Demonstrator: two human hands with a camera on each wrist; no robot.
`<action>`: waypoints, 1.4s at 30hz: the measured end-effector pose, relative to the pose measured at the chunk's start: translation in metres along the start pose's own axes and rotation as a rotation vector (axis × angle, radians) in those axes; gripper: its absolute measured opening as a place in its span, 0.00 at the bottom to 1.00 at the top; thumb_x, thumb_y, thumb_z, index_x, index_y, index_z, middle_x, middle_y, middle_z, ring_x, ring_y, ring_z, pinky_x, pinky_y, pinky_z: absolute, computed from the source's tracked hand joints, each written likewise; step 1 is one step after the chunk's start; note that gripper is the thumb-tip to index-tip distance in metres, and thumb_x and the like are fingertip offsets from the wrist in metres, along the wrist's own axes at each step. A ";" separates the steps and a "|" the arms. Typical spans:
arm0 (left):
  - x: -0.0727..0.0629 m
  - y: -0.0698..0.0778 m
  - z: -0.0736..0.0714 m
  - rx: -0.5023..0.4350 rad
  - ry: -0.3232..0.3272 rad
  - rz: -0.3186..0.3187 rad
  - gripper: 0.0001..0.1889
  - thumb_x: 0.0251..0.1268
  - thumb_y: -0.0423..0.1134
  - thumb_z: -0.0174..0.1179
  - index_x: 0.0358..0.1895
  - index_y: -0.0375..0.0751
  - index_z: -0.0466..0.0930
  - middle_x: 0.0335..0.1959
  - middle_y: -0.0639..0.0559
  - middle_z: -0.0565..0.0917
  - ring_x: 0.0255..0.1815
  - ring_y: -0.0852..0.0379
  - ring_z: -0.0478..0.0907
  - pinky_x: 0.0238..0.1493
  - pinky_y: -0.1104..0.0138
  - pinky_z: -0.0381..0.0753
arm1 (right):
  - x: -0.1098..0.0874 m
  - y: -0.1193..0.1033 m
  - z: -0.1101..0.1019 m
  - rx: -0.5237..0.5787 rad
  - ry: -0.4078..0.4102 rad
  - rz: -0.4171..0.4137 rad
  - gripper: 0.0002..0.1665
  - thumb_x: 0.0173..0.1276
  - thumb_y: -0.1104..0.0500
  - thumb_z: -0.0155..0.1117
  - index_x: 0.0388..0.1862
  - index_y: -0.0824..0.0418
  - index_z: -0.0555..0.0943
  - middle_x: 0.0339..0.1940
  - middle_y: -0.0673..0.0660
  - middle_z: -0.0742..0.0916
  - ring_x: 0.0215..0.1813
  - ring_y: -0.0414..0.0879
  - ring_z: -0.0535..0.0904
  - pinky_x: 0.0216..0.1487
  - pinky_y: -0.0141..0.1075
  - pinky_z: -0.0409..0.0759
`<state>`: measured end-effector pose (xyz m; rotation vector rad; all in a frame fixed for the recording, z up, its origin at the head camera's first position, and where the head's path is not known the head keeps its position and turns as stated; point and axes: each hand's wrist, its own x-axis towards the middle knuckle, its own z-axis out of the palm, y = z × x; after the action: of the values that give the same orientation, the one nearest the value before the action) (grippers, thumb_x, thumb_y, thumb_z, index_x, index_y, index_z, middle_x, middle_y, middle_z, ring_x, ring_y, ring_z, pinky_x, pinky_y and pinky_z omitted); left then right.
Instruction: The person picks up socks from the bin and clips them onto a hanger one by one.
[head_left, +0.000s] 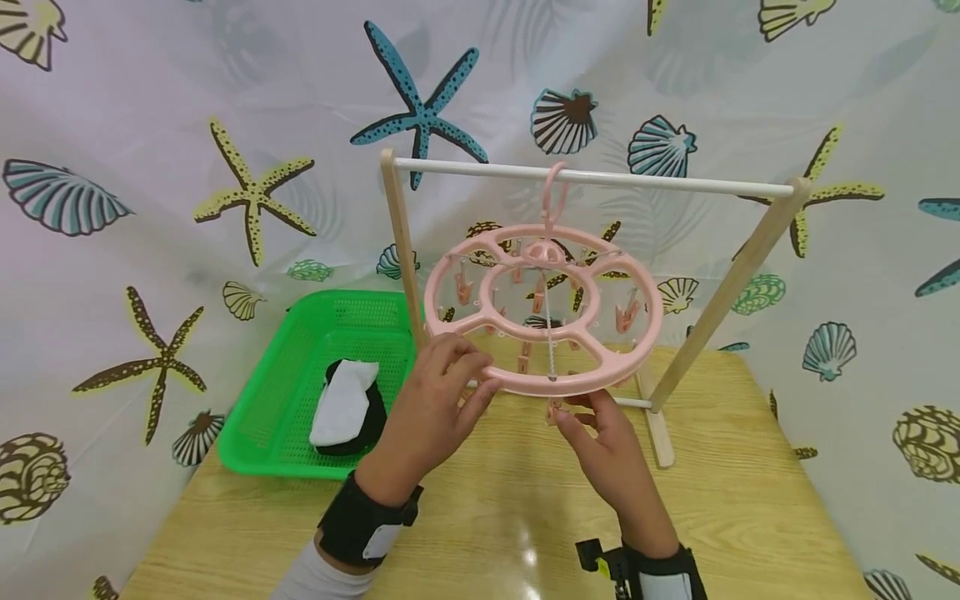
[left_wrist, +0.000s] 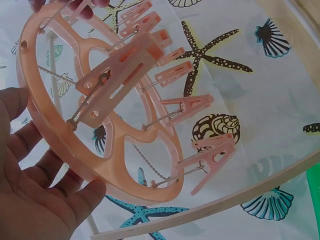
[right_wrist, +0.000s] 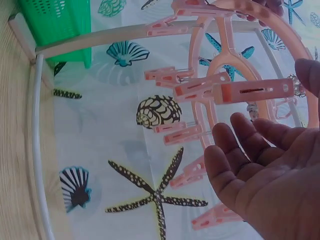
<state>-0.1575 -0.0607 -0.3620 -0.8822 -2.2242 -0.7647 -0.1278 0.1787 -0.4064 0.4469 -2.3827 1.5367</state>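
A round pink clip hanger (head_left: pixel 585 385) hangs by its hook from a white rod, tilted, with several pink clothespins under its ring. In the head view my left hand (head_left: pixel 438 396) holds its front left rim, fingers over the top and thumb lower down. My right hand (head_left: pixel 607 450) is under the front rim, with the thumb by a hanging clothespin (head_left: pixel 553 412). Seen from the right wrist, that clothespin (right_wrist: pixel 257 92) lies beside the thumb, above loosely bent fingers. The left wrist view has the left hand (left_wrist: pixel 45 195) along the ring's outer edge.
A wooden stand (head_left: pixel 723 304) carries the white rod (head_left: pixel 660 181). Left of it, a green basket (head_left: pixel 258 400) contains a white cloth item (head_left: pixel 345 404) on a black one (head_left: pixel 372 425). Both stand on a wooden table (head_left: pixel 480 533) before a curtain with sea patterns.
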 end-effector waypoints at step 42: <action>-0.002 -0.008 -0.003 -0.017 -0.051 -0.009 0.11 0.65 0.42 0.68 0.43 0.38 0.85 0.47 0.47 0.78 0.55 0.47 0.71 0.57 0.56 0.74 | -0.005 0.002 0.030 0.465 0.147 0.125 0.04 0.70 0.72 0.60 0.42 0.71 0.74 0.31 0.55 0.79 0.28 0.43 0.74 0.29 0.31 0.77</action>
<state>-0.1613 -0.0684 -0.3640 -0.9102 -2.2703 -0.7749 -0.1260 0.1531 -0.4219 0.2665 -1.9676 2.1082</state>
